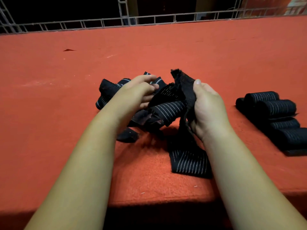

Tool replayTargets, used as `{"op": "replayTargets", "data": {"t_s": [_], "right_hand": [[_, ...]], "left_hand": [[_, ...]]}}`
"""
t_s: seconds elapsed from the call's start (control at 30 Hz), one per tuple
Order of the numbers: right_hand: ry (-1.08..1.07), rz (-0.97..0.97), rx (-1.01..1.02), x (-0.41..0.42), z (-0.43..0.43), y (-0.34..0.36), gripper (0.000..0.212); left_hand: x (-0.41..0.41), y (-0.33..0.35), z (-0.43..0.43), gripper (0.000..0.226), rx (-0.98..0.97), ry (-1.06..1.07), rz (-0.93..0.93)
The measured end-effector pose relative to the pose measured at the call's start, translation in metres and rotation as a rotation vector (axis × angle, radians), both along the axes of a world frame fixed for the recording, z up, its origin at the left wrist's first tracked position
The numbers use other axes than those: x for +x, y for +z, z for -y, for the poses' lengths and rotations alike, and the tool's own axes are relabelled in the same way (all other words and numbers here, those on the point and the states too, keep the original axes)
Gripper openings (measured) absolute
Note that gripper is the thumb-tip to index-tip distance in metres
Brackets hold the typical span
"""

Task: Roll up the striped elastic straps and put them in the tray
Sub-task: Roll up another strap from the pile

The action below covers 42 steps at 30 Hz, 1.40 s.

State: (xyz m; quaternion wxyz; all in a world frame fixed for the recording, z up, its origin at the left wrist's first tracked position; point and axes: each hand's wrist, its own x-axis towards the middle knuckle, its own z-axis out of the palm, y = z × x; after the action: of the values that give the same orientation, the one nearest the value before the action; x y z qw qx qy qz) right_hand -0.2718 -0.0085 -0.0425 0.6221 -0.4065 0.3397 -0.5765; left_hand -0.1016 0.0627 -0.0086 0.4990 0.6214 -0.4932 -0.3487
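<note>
A wide red felt-covered surface carries a loose heap of black, white-striped elastic straps at its middle. Well to the right, several finished rolled straps lie side by side on a dark flat tray. The right grip is clenched round the raised end of one black striped strap, whose length runs down and toward the person, tail flat on the surface. The left grip, fingers loose and clasping nothing visible, rests on the heap just left of that end, so rolling likely starts there.

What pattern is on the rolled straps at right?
Rolled straps: black with thin white stripes; head view.
</note>
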Motion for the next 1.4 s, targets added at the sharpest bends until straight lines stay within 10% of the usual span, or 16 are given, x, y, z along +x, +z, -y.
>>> {"op": "replayTargets", "data": {"t_s": [0.2,0.6,0.83,1.07,1.4], "right_hand": [[0.01,-0.02,-0.037,0.005,-0.006,0.003,0.036],[-0.211,-0.042,-0.022,-0.008,0.002,0.001,0.033],[-0.126,-0.223,-0.16,-0.009,0.004,-0.002,0.033],[-0.162,-0.479,-0.5,-0.005,-0.009,-0.001,0.027],[-0.25,-0.615,-0.719,0.0,-0.014,-0.006,0.015]], "left_hand": [[-0.008,-0.015,-0.005,0.042,0.003,-0.214,-0.006],[0.006,-0.001,-0.017,0.081,0.163,-0.244,0.6],[-0.001,0.01,-0.018,0.035,-0.053,-0.221,0.109],[-0.008,0.004,-0.001,0.075,0.013,0.136,0.048],[-0.003,0.008,-0.008,0.02,0.001,0.037,-0.121]]}}
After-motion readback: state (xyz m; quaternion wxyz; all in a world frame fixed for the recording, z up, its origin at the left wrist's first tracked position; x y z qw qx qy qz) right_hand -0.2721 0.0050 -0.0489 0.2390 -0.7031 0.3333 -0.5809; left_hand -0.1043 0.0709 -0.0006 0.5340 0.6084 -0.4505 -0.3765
